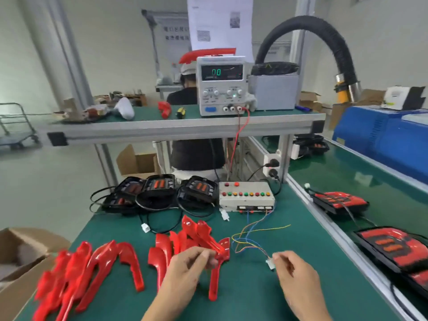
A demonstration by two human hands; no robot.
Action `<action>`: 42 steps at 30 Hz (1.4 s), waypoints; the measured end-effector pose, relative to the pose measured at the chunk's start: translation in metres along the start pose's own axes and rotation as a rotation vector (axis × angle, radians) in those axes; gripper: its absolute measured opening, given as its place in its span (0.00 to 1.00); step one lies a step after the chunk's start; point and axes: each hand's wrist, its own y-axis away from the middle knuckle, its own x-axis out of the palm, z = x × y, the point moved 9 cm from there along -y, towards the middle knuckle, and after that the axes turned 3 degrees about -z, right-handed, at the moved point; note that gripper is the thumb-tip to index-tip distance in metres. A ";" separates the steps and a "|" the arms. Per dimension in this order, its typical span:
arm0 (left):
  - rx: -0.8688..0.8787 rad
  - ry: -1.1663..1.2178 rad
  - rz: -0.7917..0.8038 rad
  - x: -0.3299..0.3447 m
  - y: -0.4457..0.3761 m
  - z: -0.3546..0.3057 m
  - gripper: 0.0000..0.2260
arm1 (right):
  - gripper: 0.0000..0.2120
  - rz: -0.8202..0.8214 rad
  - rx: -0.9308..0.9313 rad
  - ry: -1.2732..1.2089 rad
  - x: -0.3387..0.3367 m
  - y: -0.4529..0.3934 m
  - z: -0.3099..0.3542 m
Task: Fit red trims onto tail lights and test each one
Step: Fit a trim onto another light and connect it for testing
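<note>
Green bench [266,295] | cardboard box [20,269] contents unclear | left hand [185,269] pinches red trim [217,258] | right hand [294,272] pinches white connector [270,264]

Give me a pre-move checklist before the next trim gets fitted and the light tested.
1. Trim in hand: ok, left hand pinches a red trim.
2. Test plug in hand: ok, right hand holds the white connector on the coloured wires.
3. Bare tail lights within reach: ok, grouped beside the test box.
4. Light plugged into connector: not ok.
5. Power supply on: ok, display lit; reading blurred.
6. Test box switch positions: cannot tell.
</note>
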 end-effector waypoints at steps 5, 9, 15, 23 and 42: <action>-0.020 0.003 -0.232 -0.070 -0.029 0.008 0.11 | 0.12 -0.111 0.089 0.059 0.019 -0.032 -0.014; -0.079 -0.100 -0.326 -0.097 -0.068 0.015 0.08 | 0.16 -0.203 0.105 0.053 0.013 -0.039 -0.022; -0.249 -0.050 -0.264 -0.070 -0.150 0.020 0.12 | 0.15 -0.265 0.096 0.041 0.013 -0.041 -0.024; -0.522 -0.043 -0.312 -0.044 -0.223 0.044 0.24 | 0.17 -0.281 0.058 0.071 0.014 -0.047 -0.020; -0.278 0.505 -0.386 -0.018 -0.130 0.019 0.09 | 0.13 -0.267 0.047 -0.076 0.011 -0.038 -0.020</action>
